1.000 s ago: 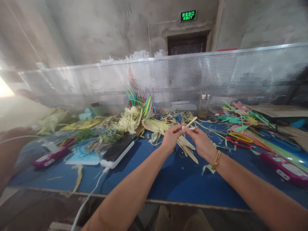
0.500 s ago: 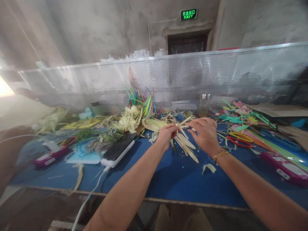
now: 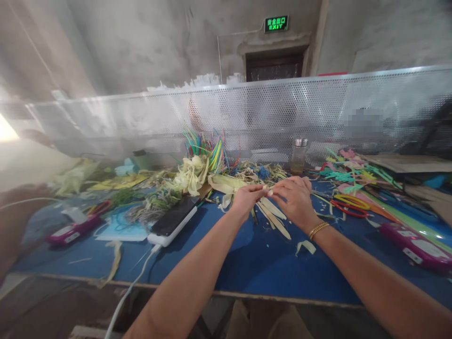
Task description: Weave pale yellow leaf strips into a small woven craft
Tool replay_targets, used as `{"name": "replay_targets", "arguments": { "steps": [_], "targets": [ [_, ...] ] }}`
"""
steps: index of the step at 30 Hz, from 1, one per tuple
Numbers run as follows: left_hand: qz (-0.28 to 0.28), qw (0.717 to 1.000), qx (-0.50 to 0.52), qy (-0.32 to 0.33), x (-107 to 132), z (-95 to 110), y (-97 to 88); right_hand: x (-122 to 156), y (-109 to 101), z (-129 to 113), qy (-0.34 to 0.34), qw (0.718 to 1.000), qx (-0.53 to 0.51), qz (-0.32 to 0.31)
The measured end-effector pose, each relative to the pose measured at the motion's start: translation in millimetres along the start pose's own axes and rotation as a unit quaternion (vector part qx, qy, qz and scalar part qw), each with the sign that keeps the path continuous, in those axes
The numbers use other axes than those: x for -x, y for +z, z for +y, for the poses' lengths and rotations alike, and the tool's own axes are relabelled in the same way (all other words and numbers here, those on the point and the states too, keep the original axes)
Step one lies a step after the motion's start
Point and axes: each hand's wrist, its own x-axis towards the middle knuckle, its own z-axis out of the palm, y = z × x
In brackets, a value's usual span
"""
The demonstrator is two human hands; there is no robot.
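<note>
My left hand (image 3: 247, 198) is closed in a pinch above the blue table, its fingertips on a small piece of pale corn husk (image 3: 265, 187). Close against it, my right hand (image 3: 294, 197) also pinches at the same husk, with thumb and forefinger together; most of the piece is hidden by the fingers. Beneath both hands lie loose husk strips (image 3: 273, 217). A wider husk leaf (image 3: 226, 182) rests just behind my left hand. One small husk scrap (image 3: 305, 246) lies in front of my right wrist.
Left of my arms are a phone on a white power bank (image 3: 174, 221), a blue mask (image 3: 122, 228) and a purple device (image 3: 73, 230). On the right are red-handled scissors (image 3: 349, 207) and another purple device (image 3: 415, 247). A glass bottle (image 3: 299, 155) stands behind; a person's arm (image 3: 21, 221) is far left.
My right hand has moved slightly left, in against my left hand, and its fingers have drawn together. The husk strip that stretched between the hands is now mostly covered.
</note>
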Motion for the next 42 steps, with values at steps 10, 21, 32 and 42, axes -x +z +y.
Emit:
{"name": "replay_targets", "arguments": {
  "steps": [10,21,32,42],
  "targets": [
    [-0.140,0.981,-0.098,0.089,-4,0,-7.5,2,7,7,0.148,0.987,-0.055,0.041],
    [-0.089,0.988,-0.062,0.108,-4,0,-3.6,8,24,4,0.278,0.888,-0.366,-0.024],
    [-0.068,0.993,-0.073,0.061,-1,4,-2.9,10,29,-9,0.332,0.837,-0.434,-0.029],
    [-0.101,0.995,0.006,0.001,8,2,6.2,9,31,-1,0.323,0.841,-0.434,0.014]
  ]
}}
